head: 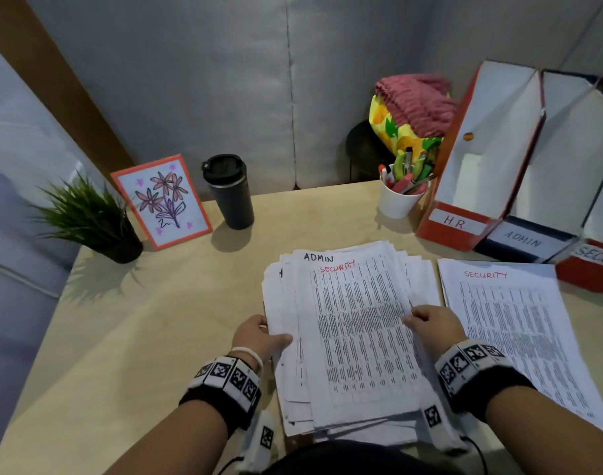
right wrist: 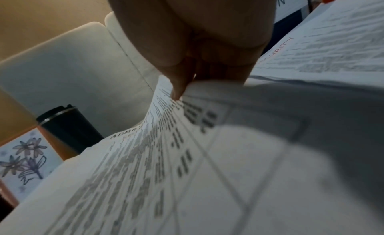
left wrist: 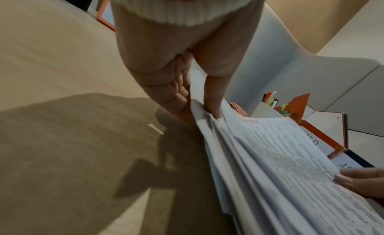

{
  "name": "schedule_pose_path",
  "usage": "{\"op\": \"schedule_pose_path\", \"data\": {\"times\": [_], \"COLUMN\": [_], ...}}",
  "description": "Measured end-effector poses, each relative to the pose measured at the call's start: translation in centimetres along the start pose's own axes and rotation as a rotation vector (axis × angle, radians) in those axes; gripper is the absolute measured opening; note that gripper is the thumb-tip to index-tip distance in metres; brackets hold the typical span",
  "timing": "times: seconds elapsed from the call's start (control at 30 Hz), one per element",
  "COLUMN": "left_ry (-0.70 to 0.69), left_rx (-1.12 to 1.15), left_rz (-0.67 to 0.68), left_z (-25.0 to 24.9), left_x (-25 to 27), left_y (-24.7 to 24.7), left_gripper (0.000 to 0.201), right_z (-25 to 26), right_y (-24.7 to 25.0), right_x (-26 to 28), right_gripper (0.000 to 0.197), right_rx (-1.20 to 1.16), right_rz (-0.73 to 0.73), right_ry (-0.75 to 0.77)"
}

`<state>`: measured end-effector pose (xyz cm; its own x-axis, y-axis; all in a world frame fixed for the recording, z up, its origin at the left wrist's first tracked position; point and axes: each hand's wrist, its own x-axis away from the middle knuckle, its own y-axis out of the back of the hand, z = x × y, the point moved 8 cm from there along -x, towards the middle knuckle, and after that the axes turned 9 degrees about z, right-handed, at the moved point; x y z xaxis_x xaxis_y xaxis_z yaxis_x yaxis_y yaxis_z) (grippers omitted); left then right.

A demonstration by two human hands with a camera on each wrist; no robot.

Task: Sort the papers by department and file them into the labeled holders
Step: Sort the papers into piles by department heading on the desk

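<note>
A thick, fanned stack of printed papers (head: 351,337) lies in front of me, its top sheet headed SECURITY in red, with an ADMIN sheet under it. My left hand (head: 264,334) grips the stack's left edge (left wrist: 207,120), thumb on top. My right hand (head: 430,320) pinches the right edge of the top sheet (right wrist: 187,107). A separate pile headed SECURITY (head: 519,330) lies to the right. Three file holders stand at the back right, labelled H.R. (head: 456,222), ADMIN (head: 523,240) and SECURITY (head: 598,257).
A white cup of pens (head: 401,197) stands left of the holders. A black travel mug (head: 229,192), a framed flower drawing (head: 162,200) and a small potted plant (head: 90,217) line the back left. A padded grey wall (head: 224,80) runs behind the wooden table (head: 149,320).
</note>
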<state>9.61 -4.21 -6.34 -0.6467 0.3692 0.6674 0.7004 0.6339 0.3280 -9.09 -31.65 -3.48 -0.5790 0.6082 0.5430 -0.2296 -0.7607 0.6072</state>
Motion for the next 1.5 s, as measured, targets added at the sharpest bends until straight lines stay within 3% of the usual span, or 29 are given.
{"op": "schedule_pose_path", "data": {"times": [0.03,0.13,0.27,0.5,0.53,0.63,0.67,0.73,0.77,0.97,1.13,1.23,1.5], "left_ry": [0.0,-0.002,-0.021,-0.007,-0.001,-0.004,-0.007,-0.02,-0.026,-0.007,-0.016,-0.013,0.003], "left_rx": [0.002,0.049,0.098,0.058,0.05,0.06,0.057,0.038,0.039,0.086,0.048,0.018,0.093], "left_rz": [-0.004,0.009,0.035,-0.01,-0.042,-0.117,-0.143,-0.207,-0.235,-0.311,-0.326,-0.264,-0.088], "left_z": [0.0,0.0,0.1,0.2,0.1,-0.1,-0.3,-0.5,-0.5,0.2,0.6,0.8,1.8], "left_x": [-0.1,-0.2,-0.6,-0.7,-0.6,-0.5,-0.3,0.1,0.2,-0.3,-0.9,-1.7,-3.1], "left_y": [0.0,-0.1,0.0,0.5,0.7,0.6,0.5,0.4,0.4,0.5,0.8,0.5,-0.3], "left_gripper": [0.032,0.039,0.045,0.04,0.037,0.038,0.041,0.043,0.043,0.034,0.019,0.017,0.013], "right_z": [0.0,-0.8,-2.2,-11.9,-14.3,-18.3,-18.2,-17.2,-16.5,-16.5,-22.4,-25.8,-22.9], "right_y": [0.4,1.5,5.1,10.2,10.7,11.4,11.5,11.7,11.8,15.3,18.9,18.9,18.6], "right_x": [0.0,-0.4,-0.5,-2.1,-3.4,-6.4,-6.5,-5.4,-4.9,-4.3,-4.2,-5.5,-3.4], "right_gripper": [0.012,0.028,0.011,0.008,0.014,0.067,0.061,0.017,0.007,0.011,0.012,0.015,0.009], "right_rx": [-0.011,-0.088,-0.322,-0.728,-0.727,-0.707,-0.751,-0.84,-0.845,-0.743,-0.45,-0.315,-0.091], "right_rz": [-0.016,-0.063,-0.208,-0.253,-0.249,-0.188,-0.178,-0.176,-0.159,-0.094,-0.12,-0.088,-0.2], "right_ry": [0.002,-0.031,-0.035,-0.198,-0.209,-0.178,-0.172,-0.185,-0.196,-0.133,-0.193,-0.233,-0.319]}}
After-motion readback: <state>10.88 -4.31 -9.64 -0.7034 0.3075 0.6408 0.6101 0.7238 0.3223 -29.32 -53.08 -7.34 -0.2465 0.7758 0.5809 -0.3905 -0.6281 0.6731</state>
